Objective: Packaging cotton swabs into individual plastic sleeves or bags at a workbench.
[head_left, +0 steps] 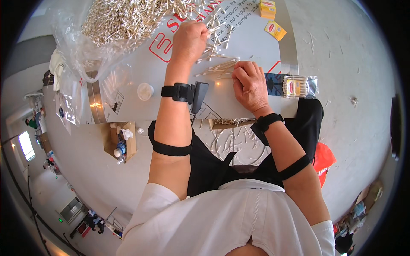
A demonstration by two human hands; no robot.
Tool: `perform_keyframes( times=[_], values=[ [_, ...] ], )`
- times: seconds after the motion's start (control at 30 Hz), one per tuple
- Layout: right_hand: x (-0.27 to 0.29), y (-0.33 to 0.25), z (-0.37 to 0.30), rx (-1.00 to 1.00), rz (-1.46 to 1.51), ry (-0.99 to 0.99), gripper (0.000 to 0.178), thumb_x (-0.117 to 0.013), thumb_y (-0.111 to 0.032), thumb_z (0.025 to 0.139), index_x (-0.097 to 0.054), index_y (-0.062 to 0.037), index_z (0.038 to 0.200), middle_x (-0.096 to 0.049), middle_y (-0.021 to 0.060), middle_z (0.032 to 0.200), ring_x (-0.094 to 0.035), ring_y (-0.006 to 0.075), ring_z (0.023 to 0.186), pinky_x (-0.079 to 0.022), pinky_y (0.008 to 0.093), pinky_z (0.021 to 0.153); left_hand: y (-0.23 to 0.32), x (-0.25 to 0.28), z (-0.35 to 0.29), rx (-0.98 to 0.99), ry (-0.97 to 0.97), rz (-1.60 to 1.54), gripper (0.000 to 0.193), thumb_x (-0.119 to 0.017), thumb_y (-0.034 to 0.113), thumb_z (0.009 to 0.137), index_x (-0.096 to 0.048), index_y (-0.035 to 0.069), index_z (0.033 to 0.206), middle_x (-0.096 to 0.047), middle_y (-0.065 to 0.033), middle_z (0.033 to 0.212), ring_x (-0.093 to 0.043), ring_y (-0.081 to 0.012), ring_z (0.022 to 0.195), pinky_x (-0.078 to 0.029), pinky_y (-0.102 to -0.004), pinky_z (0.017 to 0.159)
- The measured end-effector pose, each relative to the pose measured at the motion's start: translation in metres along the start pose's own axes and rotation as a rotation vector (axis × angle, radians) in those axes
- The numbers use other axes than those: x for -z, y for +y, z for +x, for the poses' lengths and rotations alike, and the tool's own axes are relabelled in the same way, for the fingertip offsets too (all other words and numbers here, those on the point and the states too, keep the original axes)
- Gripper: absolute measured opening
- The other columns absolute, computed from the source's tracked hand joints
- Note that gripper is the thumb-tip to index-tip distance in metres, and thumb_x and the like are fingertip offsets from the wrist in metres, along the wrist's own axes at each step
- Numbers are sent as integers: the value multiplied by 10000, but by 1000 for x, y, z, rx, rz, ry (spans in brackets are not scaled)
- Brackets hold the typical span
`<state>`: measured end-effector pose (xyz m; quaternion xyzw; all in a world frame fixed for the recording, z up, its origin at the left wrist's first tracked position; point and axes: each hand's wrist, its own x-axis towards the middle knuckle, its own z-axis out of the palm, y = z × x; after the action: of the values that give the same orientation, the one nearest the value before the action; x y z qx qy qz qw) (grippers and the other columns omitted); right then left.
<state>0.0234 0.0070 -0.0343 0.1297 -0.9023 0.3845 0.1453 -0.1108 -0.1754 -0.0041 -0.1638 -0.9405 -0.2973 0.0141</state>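
Observation:
My left hand [190, 42] is closed at the far middle of the table, its fingertips pinched among loose cotton swabs [218, 46]; how many it grips is hidden. Nearer and to the right, my right hand [250, 85] rests on the tabletop with its fingers curled. A small bunch of cotton swabs [220, 67] sticks out leftward from under its fingertips. Beyond my left hand lies a big heap of cotton swabs [124, 21], partly on clear plastic. Just right of my right hand is a clear packet of swabs [294, 86] with a yellow and red label.
Yellow cards [274, 30] lie at the table's far right. A round white tub [145, 91] stands left of my left forearm. Below the front edge are an open box of swabs [230, 123] and a cardboard box [119, 143] with a bottle. A red bag [323, 162] sits at right.

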Motion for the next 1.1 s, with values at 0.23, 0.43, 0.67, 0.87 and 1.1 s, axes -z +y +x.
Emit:
perform_keyframes(
  times=[0.23, 0.43, 0.67, 0.87, 1.1],
  values=[
    [2, 2, -1, -1, 14, -3, 171, -644, -3, 698, -582, -75, 841, -577, 55, 1005, -553, 278, 935, -426, 400, 800, 10, 14, -13, 154, -45, 77, 115, -740, 109, 786, -670, 55, 860, -661, -75, 962, -634, -272, 914, -510, -370, 794],
    [2, -1, 0, -25, 9, -14, 122, -640, -5, 744, -585, -76, 826, -592, 60, 1006, -565, 286, 943, -426, 392, 812, 27, -26, -35, -330, -69, 72, 126, -722, 50, 744, -658, 58, 853, -587, -76, 818, -571, -302, 907, -492, -389, 778],
    [-1, -2, 0, -14, 11, 1, 124, -639, -5, 740, -585, -77, 825, -591, 57, 1009, -562, 283, 947, -428, 394, 819, 18, -24, -20, -103, 128, -392, 53, -672, 48, 860, -635, 29, 893, -610, -41, 835, -580, -172, 776, -484, -317, 700],
    [2, 0, -1, -32, 17, -3, 131, -634, 1, 733, -582, -78, 824, -590, 49, 1003, -561, 274, 961, -429, 390, 822, 31, 31, -69, 314, -97, -955, 51, -651, 35, 892, -667, -4, 921, -639, 2, 788, -570, -78, 714, -475, -240, 665],
    [-1, 0, 0, -7, 9, 15, 157, -639, 6, 703, -597, -85, 824, -594, 44, 993, -566, 270, 940, -436, 388, 809, 60, 28, -174, 284, -600, -606, 74, -660, 42, 872, -646, -12, 921, -640, -66, 778, -615, -175, 735, -496, -289, 706]
  ],
)
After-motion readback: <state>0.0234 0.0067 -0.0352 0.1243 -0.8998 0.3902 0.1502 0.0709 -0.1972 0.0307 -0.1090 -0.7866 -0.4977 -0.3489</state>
